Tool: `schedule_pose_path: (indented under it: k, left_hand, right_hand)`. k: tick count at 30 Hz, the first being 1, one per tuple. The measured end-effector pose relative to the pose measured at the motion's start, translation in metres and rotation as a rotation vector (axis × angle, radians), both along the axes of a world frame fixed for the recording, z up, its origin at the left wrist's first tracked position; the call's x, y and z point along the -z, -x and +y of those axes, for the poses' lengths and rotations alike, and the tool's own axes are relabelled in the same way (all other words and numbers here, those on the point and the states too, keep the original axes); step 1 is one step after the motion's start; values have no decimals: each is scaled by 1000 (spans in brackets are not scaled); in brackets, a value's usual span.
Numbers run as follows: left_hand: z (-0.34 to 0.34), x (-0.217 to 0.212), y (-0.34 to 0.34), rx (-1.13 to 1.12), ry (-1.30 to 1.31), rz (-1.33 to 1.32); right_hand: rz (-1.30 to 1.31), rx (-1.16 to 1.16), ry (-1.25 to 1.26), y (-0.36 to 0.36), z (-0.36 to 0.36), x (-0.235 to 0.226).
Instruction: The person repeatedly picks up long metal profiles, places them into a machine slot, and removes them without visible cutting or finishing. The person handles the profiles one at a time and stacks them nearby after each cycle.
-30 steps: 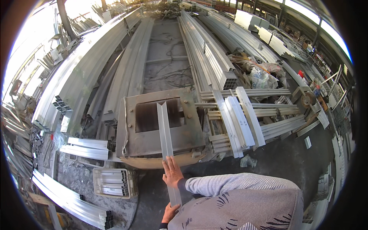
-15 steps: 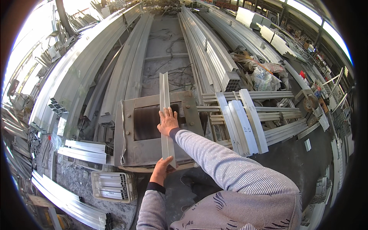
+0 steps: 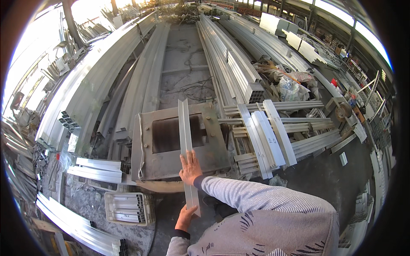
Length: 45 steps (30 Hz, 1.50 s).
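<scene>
Machine top (image 3: pixel 164 164); metal bar (image 3: pixel 184 128) nearer body than before; left fingers (image 3: pixel 191 210) clasp near end; right fingers (image 3: pixel 189 158) spread atop

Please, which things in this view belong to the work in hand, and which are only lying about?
Apparently in the work:
angled metal strip
left hand, gripping its near end
right hand, spread on it
metal plate with dark opening, beneath it

Apparently lying about:
long metal profiles
pale crate
plastic bags

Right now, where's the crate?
In the head view, the crate is at lower left, to the left of the left hand and just below a stack of short silver bars.
</scene>
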<state>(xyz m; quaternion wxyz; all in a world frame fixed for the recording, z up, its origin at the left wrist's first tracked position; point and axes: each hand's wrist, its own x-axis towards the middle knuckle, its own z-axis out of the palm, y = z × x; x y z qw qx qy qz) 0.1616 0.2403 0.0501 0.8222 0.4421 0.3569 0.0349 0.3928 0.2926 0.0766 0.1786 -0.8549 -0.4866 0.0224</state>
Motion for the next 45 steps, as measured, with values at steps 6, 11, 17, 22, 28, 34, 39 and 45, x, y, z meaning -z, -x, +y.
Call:
schedule_pose_path:
  k: [6, 11, 17, 22, 28, 34, 39, 45]
  left_hand:
    - [-49, 12, 62, -22, -1, 24]
    - [-75, 19, 99, -39, 19, 90]
    - [-102, 15, 128, -68, 55, 104]
    - [-110, 16, 147, 3, -103, 175]
    - [-99, 12, 148, -3, 63, 140]
    - [-58, 11, 124, -128, 555, -62]
    - [-12, -9, 26, -201, 329, 38]
    - [79, -64, -110, -7, -722, 508]
  right_hand:
    - [24, 2, 56, 64, -43, 10]
    - [64, -21, 129, 97, -65, 15]
    - [72, -67, 77, 129, -87, 16]
    - [210, -67, 131, 148, -98, 15]
    - [290, -68, -70, 135, -93, 17]
    - [456, -139, -588, 69, -47, 34]
    - [707, -55, -605, -12, 9, 43]
    - [130, -43, -351, -89, 86, -21]
